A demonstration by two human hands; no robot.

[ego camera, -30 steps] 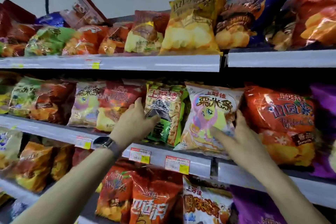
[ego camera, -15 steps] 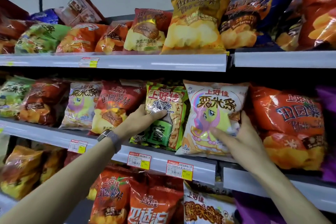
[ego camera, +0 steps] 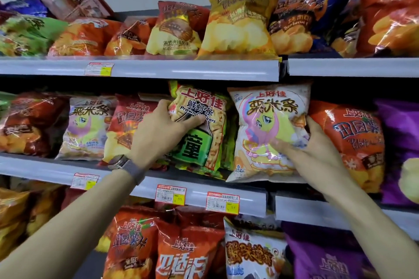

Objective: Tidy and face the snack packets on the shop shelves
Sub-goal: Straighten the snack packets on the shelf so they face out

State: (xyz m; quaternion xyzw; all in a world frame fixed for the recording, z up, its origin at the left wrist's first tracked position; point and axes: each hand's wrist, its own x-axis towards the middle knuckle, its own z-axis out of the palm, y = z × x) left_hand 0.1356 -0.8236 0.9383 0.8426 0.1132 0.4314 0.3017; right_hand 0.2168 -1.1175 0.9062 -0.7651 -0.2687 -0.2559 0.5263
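- Straight ahead, three rows of glossy snack packets sit one above another, with the grey metal edges of an upper shelf (ego camera: 181, 70) and a middle shelf (ego camera: 45, 166) between them.
- Two bare hands reach to the middle shelf, apart from each other.
- The left hand (ego camera: 163, 129), with one grey-strapped wristwatch (ego camera: 123, 164) on its wrist, grips the upper left of one yellow-and-green prawn cracker packet (ego camera: 204, 142), thumb across the front and fingers curled round the edge.
- That packet stands near the middle of the shelf. It carries red Chinese lettering, the words "Prawn Crackers" and a green panel below.
- The right hand (ego camera: 317, 149) holds the lower right of one white cartoon packet (ego camera: 267, 120), fingers spread over the front and thumb on the right edge.
- This packet is upright, faces outward and touches the prawn cracker packet. It shows a pastel cartoon face with big eyes under brown characters.
- A second white packet of the same design (ego camera: 88, 124) stands further left, with one red packet (ego camera: 127, 124) between it and the left hand.
- Right of the held white packet come one orange packet (ego camera: 353, 142), then one purple packet (ego camera: 401, 138).
- Four white-and-yellow price labels (ego camera: 170, 193) show, one on the upper edge and three on the middle.
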